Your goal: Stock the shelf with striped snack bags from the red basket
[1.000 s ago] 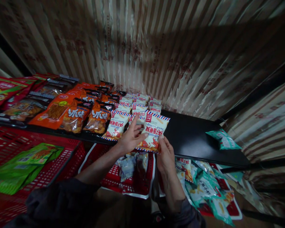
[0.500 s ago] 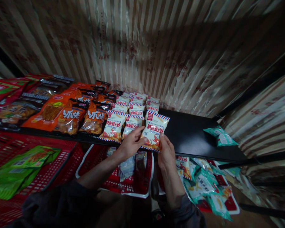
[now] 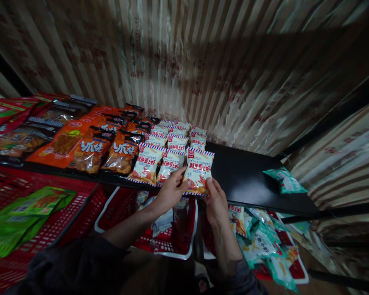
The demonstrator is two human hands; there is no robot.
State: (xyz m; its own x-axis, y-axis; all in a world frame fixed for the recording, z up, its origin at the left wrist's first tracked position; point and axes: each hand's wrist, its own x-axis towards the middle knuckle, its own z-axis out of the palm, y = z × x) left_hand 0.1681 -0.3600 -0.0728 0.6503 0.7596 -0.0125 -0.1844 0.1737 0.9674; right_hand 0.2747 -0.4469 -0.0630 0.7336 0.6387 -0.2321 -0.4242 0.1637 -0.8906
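A white snack bag [image 3: 199,168] with red lettering and striped edges is between my two hands at the front of the black shelf [image 3: 240,176]. My left hand [image 3: 172,189] grips its lower left side, thumb on the front. On its lower right edge my right hand [image 3: 215,196] is closed, thumb toward the front. The bag stands tilted back, face up toward me. Matching white bags [image 3: 171,164] stand in rows just left of it and behind it.
Orange and black snack bags [image 3: 90,151] fill the shelf's left part. A teal bag [image 3: 285,180] lies at its right end. Below are a red basket [image 3: 189,229] with packets, a basket of teal bags [image 3: 264,239], and a red basket [image 3: 89,200] with green bags [image 3: 27,217]. A striped curtain [image 3: 172,61] hangs behind.
The held bag has turned slightly more upright and shifted a little left, coming closer in line with its neighbours. Both hands keep hold of it.
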